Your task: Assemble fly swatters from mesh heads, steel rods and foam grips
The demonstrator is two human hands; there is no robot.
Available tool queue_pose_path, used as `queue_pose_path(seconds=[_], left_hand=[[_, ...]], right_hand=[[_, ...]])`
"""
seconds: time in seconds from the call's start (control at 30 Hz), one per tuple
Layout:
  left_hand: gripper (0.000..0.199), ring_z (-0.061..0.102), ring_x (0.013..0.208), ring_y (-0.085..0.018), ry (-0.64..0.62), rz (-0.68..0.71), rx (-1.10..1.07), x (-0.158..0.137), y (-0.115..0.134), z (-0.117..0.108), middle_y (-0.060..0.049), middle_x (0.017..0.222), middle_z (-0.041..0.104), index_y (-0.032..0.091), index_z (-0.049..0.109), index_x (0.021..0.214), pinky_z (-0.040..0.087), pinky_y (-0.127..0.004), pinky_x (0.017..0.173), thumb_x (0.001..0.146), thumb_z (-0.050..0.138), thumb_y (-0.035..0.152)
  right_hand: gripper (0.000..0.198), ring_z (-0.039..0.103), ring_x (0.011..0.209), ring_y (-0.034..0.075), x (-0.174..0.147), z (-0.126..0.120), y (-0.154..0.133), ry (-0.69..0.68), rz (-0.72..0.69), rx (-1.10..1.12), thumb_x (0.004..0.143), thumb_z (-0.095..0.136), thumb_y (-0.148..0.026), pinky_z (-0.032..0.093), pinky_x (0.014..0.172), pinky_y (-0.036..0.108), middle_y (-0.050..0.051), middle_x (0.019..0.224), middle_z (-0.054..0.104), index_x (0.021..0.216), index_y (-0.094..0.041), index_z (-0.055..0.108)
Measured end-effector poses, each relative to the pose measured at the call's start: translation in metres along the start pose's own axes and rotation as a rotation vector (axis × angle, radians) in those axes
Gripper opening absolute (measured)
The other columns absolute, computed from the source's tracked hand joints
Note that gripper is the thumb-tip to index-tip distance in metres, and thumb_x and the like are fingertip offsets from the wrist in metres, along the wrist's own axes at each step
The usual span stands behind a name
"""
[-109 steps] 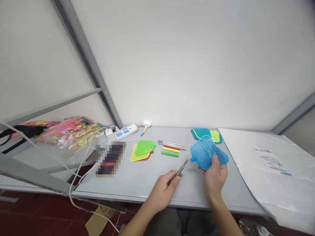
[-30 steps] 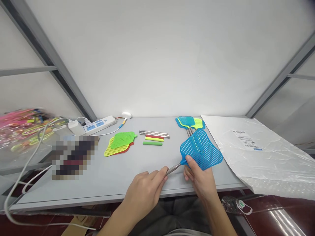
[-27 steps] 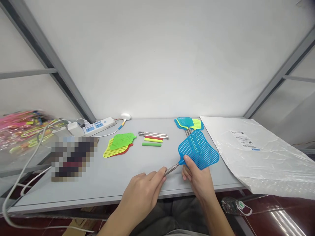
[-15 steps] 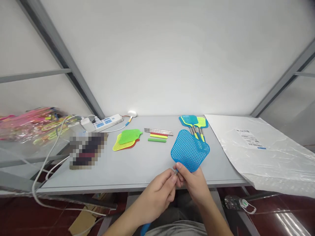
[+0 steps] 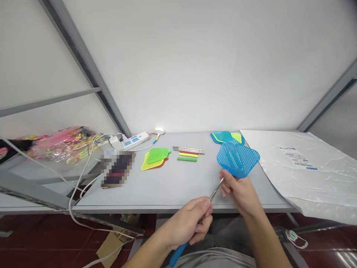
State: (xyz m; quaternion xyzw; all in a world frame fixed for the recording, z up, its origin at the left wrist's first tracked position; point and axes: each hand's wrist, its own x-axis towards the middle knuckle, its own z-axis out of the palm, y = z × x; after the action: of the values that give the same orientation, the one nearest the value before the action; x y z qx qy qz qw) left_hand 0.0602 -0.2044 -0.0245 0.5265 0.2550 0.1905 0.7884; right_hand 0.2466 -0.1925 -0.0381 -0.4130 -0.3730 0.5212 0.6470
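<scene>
A blue fly swatter with a perforated head and a thin metal telescopic rod is held between both hands over the table's front edge. My right hand pinches it at the neck, just below the head. Closed round the lower rod is my left hand, and the blue grip sticks out below it. Bare metal shows between the two hands. Left of them on the table lie loose green, yellow and red swatter heads, metal rods, and green, yellow and red grips.
A stack of blue and yellow swatters lies at the back right, partly hidden. A white padded mailer covers the table's right end. At left are a power strip, cables, a pixelated object and bagged colourful items.
My hands have moved apart, and a longer stretch of metal rod now shows between them. The blue head has shifted right and tilted. The whole view has swung a little.
</scene>
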Motion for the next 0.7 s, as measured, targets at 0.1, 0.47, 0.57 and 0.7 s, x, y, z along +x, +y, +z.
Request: queue_pose_path(seconds=[0.1, 0.47, 0.57, 0.7], left_hand=[[0.035, 0.026, 0.038, -0.006, -0.017, -0.021, 0.085, -0.003, 0.004, 0.0, 0.008, 0.051, 0.033, 0.021, 0.036, 0.073, 0.022, -0.015, 0.033, 0.099, 0.031, 0.043], [0.037, 0.023, 0.033, -0.007, 0.075, -0.029, 0.165, -0.001, 0.0, 0.007, 0.011, 0.047, 0.032, 0.02, 0.048, 0.089, 0.026, -0.017, 0.032, 0.097, 0.032, 0.053], [0.037, 0.022, 0.032, -0.006, 0.09, -0.011, 0.205, 0.0, 0.0, 0.009, 0.011, 0.045, 0.03, 0.02, 0.047, 0.088, 0.028, -0.02, 0.037, 0.098, 0.03, 0.052], [0.042, 0.024, 0.04, -0.008, 0.078, -0.044, 0.378, 0.001, 0.005, 0.009, 0.009, 0.05, 0.031, 0.021, 0.042, 0.079, 0.026, -0.022, 0.042, 0.098, 0.024, 0.055]], right_hand=[[0.027, 0.037, 0.045, 0.005, 0.01, -0.014, -0.019, 0.092, -0.058, 0.084, 0.078, 0.074, -0.041, 0.041, 0.042, 0.021, -0.006, 0.058, 0.044, 0.076, -0.016, 0.062], [0.034, 0.043, 0.044, 0.007, -0.029, 0.011, 0.015, -0.153, 0.14, 0.121, 0.09, 0.056, -0.048, 0.037, 0.045, 0.021, -0.007, 0.049, 0.038, 0.078, -0.017, 0.062], [0.035, 0.045, 0.045, 0.007, -0.035, 0.013, 0.022, -0.216, 0.128, 0.035, 0.091, 0.054, -0.048, 0.036, 0.047, 0.021, -0.006, 0.05, 0.041, 0.078, -0.016, 0.063], [0.035, 0.042, 0.047, 0.007, -0.032, 0.002, 0.012, -0.199, 0.103, -0.046, 0.091, 0.055, -0.048, 0.037, 0.049, 0.022, -0.006, 0.051, 0.042, 0.078, -0.016, 0.063]])
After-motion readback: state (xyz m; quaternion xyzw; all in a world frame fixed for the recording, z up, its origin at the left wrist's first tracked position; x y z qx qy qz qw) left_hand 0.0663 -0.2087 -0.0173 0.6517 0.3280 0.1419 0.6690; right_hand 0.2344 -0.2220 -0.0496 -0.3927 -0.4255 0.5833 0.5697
